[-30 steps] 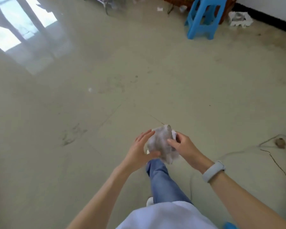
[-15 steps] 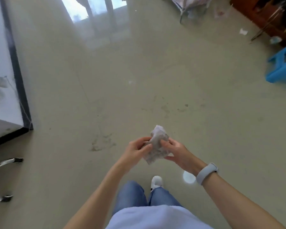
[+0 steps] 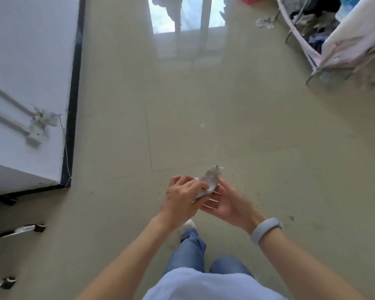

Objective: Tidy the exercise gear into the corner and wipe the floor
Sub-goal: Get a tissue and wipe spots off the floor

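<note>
a crumpled, greyish wipe cloth (image 3: 208, 183) is held up in front of the person's waist, above the floor, between both hands. the left hand (image 3: 182, 198) is curled over its near end, fingers closed round the cloth. the right hand (image 3: 224, 203) lies palm-up beneath it with fingers fairly straight, cradling the cloth rather than clenching it; a pale wristband (image 3: 266, 231) sits on that wrist. how much of the cloth lies inside the left fist is hidden.

below the hands are blue jeans (image 3: 191, 252) and the toe of a white shoe (image 3: 187, 226), mostly covered by the left forearm.

the beige floor (image 3: 225, 131) runs wide ahead and to the right of the hands, glossy, with a window's reflection near the top and faint dark specks at the right. at the left a white wall (image 3: 26, 72) with a black skirting board (image 3: 73, 94) ends in an outside corner well left of the hands; a thin thread hangs along it. chrome legs with black feet (image 3: 20, 229), perhaps of a chair, are cut off at the lower left edge. top right, a metal rack (image 3: 312, 50) draped with pale fabric is cut by the frame.
</note>
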A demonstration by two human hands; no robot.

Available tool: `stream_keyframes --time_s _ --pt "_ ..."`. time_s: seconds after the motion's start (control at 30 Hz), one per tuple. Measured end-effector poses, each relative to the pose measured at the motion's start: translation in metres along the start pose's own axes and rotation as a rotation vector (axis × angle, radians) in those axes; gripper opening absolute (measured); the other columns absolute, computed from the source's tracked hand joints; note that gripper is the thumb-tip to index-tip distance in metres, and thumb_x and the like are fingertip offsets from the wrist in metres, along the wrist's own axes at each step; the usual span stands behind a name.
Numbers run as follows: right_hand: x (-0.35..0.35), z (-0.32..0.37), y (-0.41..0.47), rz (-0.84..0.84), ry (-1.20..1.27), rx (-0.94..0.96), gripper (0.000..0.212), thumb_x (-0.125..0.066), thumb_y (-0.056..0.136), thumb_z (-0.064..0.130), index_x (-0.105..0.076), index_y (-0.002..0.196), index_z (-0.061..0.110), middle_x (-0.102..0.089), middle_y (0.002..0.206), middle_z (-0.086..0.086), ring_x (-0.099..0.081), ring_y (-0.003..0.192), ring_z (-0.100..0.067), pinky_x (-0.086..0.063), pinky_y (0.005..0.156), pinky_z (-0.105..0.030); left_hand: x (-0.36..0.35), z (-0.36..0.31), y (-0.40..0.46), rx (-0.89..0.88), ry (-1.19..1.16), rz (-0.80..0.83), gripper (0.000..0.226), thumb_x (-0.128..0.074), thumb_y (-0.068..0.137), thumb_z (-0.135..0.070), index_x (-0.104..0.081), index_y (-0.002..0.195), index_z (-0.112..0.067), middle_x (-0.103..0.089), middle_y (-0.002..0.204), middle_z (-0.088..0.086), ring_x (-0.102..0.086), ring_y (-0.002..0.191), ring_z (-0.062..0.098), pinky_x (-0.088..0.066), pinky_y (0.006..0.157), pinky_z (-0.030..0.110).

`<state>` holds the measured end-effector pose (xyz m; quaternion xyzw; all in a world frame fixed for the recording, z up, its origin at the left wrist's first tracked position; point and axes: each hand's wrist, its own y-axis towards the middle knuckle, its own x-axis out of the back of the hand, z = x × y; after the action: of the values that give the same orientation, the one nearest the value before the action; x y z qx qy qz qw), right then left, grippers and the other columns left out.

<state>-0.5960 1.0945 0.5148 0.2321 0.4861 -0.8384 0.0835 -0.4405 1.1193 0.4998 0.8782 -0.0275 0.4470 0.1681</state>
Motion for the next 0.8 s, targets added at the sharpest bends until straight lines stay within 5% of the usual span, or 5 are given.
stream_keyframes --time_s 0.1,0.4,0.53,0.63,0.8 --pt "-0.037 0.058 0.046 -0.025 0.062 0.018 0.035 -0.041 0.094 0.031 -0.059 0.106 0.003 -0.064 0.088 -0.012 -0.061 0.077 -0.022 -0.056 0.063 -0.028 0.019 0.042 0.055 0.001 -0.066 0.131 0.016 -0.058 0.075 -0.036 -0.068 0.082 -0.025 -0.074 0.089 -0.013 -0.067 0.086 0.01 -0.039 0.081 0.025" --pt "-0.111 0.194 0.214 -0.183 -0.273 0.083 0.03 -0.044 0.095 0.023 -0.06 0.107 0.002 -0.066 0.097 -0.017 -0.057 0.083 -0.033 -0.047 0.071 -0.036 0.038 0.166 0.191 0.183 -0.136 0.182 0.022 -0.054 0.078 -0.035 -0.069 0.089 -0.024 -0.074 0.093 -0.01 -0.068 0.09 0.009 -0.042 0.082 0.02" --pt "-0.15 0.269 0.304 -0.269 -0.577 0.142 0.014 -0.055 0.089 0.019 -0.057 0.079 0.011 -0.058 0.08 -0.009 -0.054 0.072 -0.021 -0.044 0.062 -0.031 0.044 0.248 0.29 0.669 -0.238 0.052 0.031 -0.054 0.085 -0.035 -0.066 0.107 -0.017 -0.068 0.111 -0.001 -0.064 0.1 0.017 -0.045 0.084 0.025" --pt "-0.198 0.332 0.353 -0.119 -0.765 0.148 0.016 -0.053 0.091 0.017 -0.057 0.076 0.015 -0.056 0.076 -0.004 -0.051 0.072 -0.016 -0.04 0.062 -0.026 0.064 0.307 0.374 1.101 -0.668 0.076 0.046 -0.059 0.088 -0.03 -0.047 0.13 -0.014 -0.054 0.13 0.005 -0.055 0.111 0.019 -0.044 0.089 0.028" --pt "-0.296 0.424 0.414 0.109 -0.93 0.163 0.018 -0.049 0.093 0.016 -0.064 0.084 0.011 -0.062 0.081 -0.004 -0.056 0.076 -0.014 -0.045 0.064 -0.02 0.106 0.384 0.465 1.234 -1.171 0.062 0.058 -0.064 0.083 -0.041 -0.046 0.132 -0.015 -0.062 0.121 0.009 -0.064 0.103 0.02 -0.054 0.085 0.034"
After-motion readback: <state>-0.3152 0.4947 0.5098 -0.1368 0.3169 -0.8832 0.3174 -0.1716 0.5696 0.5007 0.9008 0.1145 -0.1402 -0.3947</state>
